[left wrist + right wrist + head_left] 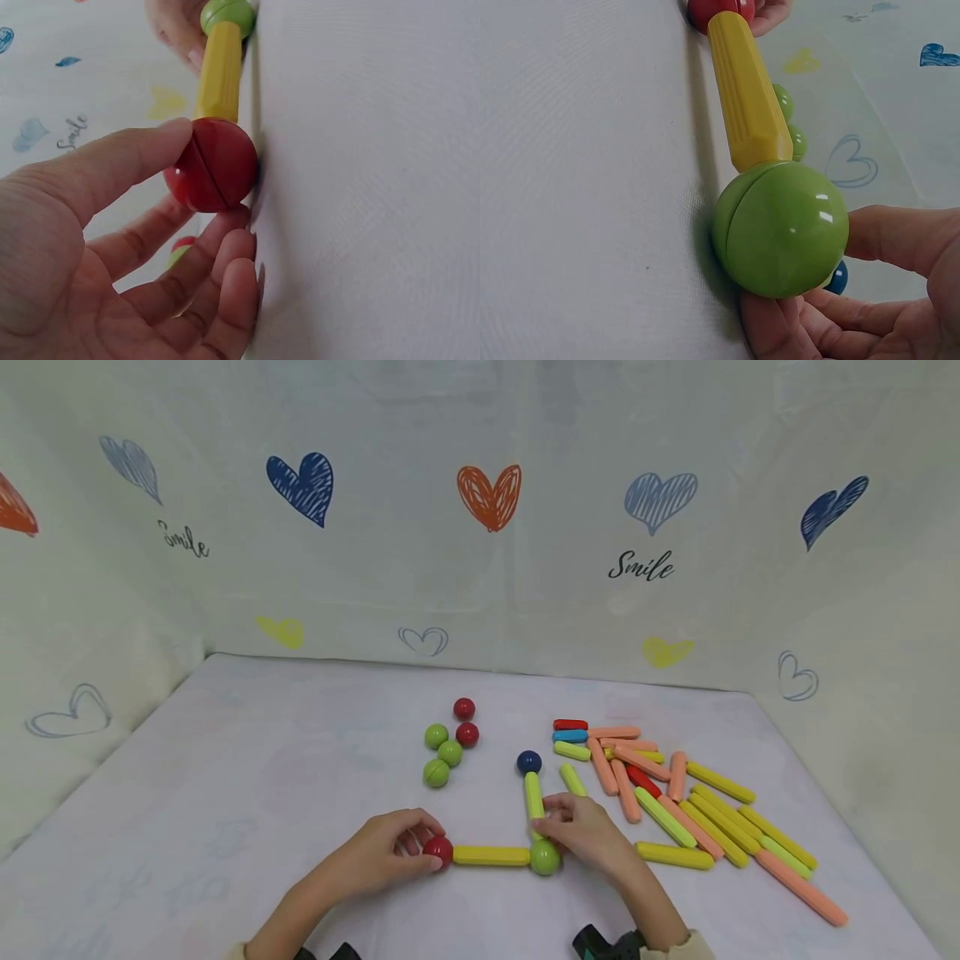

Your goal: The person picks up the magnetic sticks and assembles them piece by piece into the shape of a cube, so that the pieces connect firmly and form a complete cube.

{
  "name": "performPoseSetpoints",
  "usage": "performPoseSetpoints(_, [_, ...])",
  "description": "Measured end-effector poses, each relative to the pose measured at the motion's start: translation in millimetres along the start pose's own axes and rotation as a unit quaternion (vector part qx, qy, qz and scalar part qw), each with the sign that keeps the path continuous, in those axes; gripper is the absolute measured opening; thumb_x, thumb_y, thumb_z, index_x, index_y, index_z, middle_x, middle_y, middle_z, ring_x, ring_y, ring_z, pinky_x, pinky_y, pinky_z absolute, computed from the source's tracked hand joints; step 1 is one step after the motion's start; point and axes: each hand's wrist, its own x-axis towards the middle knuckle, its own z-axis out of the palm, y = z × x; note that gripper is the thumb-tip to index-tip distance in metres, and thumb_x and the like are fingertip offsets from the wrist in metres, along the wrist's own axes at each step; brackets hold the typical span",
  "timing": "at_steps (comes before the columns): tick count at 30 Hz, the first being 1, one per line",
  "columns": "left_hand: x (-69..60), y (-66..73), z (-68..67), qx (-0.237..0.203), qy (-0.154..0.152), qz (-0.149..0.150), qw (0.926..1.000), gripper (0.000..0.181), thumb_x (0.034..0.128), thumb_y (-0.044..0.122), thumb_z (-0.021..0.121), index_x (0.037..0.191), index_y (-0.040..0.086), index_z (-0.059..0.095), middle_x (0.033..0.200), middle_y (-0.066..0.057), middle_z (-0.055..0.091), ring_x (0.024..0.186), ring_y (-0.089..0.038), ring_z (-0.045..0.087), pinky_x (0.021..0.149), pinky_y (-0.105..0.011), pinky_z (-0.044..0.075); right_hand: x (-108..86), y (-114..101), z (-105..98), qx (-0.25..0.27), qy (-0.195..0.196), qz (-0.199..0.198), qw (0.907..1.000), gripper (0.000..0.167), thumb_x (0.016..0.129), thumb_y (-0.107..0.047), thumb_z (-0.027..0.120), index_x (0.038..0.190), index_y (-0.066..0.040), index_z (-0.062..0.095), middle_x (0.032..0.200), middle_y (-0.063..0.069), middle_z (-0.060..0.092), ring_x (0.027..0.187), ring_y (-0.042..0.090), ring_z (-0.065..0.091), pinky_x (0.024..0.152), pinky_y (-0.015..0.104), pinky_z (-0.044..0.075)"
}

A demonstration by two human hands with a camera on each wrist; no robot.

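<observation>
My left hand point(382, 857) pinches a red ball point(215, 166) between thumb and fingers. From that ball a yellow rod point(491, 857) runs right to a green ball point(781, 229). A yellow-green rod point(533, 795) leads away from the green ball to a dark blue ball point(528, 762), so the joined pieces form an L on the table. The right hand point(581, 828) pinches the yellow-green rod close to the green ball. In the right wrist view the green ball hides most of that rod.
Beyond the yellow rod lie loose red balls point(467, 734) and several green balls point(437, 772). Many loose rods are spread at the right, among them an orange rod point(801, 887), a yellow rod point(675, 856) and a blue rod point(570, 736). A heart-printed curtain stands behind the table.
</observation>
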Motion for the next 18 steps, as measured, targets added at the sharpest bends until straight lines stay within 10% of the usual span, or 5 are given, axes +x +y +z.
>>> performPoseSetpoints(11, [-1.0,-4.9,-0.7,-0.032,0.005,-0.008,0.9995,0.029,0.0803,0.027,0.072,0.104,0.015,0.062,0.087,0.0,0.056,0.077,-0.014,0.05,0.062,-0.021,0.044,-3.5,3,-13,0.031,-0.003,-0.035,0.9989,0.045,0.084,-0.023,0.068,0.121,-0.001,0.056,0.078,0.004,0.061,0.065,0.014,0.059,0.067,0.028,0.052])
performPoseSetpoints(18, [1.6,-3.7,-0.7,-0.035,0.001,-0.013,0.9993,0.029,0.0803,0.029,0.072,0.103,0.014,0.062,0.088,0.0,0.056,0.078,-0.015,0.049,0.062,-0.021,0.043,-3.6,6,-40,0.035,0.072,-0.074,0.994,0.035,0.089,-0.019,0.062,0.12,-0.005,0.058,0.096,0.007,0.061,0.08,0.016,0.059,0.07,0.021,0.05])
